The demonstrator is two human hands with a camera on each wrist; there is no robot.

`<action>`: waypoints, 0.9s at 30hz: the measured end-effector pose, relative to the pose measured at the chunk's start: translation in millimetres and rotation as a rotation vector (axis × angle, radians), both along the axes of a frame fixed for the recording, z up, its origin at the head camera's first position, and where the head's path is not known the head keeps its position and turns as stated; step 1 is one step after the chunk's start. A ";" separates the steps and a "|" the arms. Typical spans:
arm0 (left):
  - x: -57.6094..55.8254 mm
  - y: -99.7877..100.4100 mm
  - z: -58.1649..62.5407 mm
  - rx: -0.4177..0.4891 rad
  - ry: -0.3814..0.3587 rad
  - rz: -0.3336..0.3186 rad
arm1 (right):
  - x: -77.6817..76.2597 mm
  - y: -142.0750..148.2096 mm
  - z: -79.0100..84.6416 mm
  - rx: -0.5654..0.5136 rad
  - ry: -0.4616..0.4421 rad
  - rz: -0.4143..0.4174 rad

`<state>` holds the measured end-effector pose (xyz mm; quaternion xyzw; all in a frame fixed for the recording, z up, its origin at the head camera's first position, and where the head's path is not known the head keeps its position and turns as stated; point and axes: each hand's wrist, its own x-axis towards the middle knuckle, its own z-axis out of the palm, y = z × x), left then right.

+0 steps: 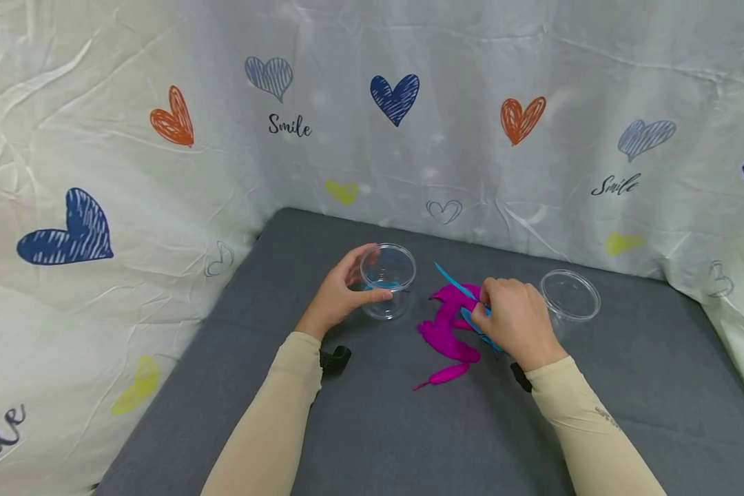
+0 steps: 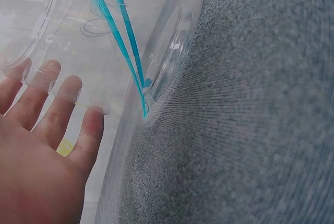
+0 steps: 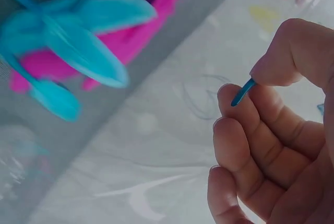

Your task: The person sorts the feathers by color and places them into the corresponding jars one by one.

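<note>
My left hand (image 1: 341, 289) grips a clear plastic cup (image 1: 387, 311) standing on the table, thumb in front and fingers behind. Thin blue strips (image 2: 122, 31) lie inside the cup, seen through its wall in the left wrist view. My right hand (image 1: 517, 320) pinches a thin blue strip (image 1: 452, 279) between thumb and forefinger, its far end pointing toward the cup. Under and beside that hand is a heap of blue leaf-shaped pieces (image 3: 83, 46) with thin stems. Magenta pieces (image 1: 443, 337), also slender and leaf-like, spread over the table between both hands; their material I cannot tell.
A second clear plastic cup (image 1: 570, 295) stands to the right, partly behind my right hand. Black wrist gear (image 1: 335, 359) shows under the left wrist. The grey cloth-covered table (image 1: 409, 434) ends at a white curtain (image 1: 459, 158) with printed hearts at the back and left.
</note>
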<state>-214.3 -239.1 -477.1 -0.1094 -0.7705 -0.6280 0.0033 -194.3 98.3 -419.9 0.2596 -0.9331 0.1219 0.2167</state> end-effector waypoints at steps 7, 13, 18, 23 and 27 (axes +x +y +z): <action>-0.4 -2.4 -1.0 0.010 0.013 -0.005 | -14.7 -16.7 30.9 0.037 0.048 0.073; -0.6 -0.8 -0.3 0.014 0.012 -0.004 | -19.6 -33.9 46.1 0.070 0.070 0.115; -2.0 -0.6 -2.0 0.018 0.017 -0.005 | -23.6 -49.3 55.1 0.119 0.096 0.143; -2.3 -1.0 -2.1 0.008 0.016 -0.003 | -28.9 -61.6 61.8 0.197 0.103 0.169; -2.9 -1.6 -3.6 0.005 0.024 -0.007 | -30.7 -69.3 65.0 0.253 0.101 0.189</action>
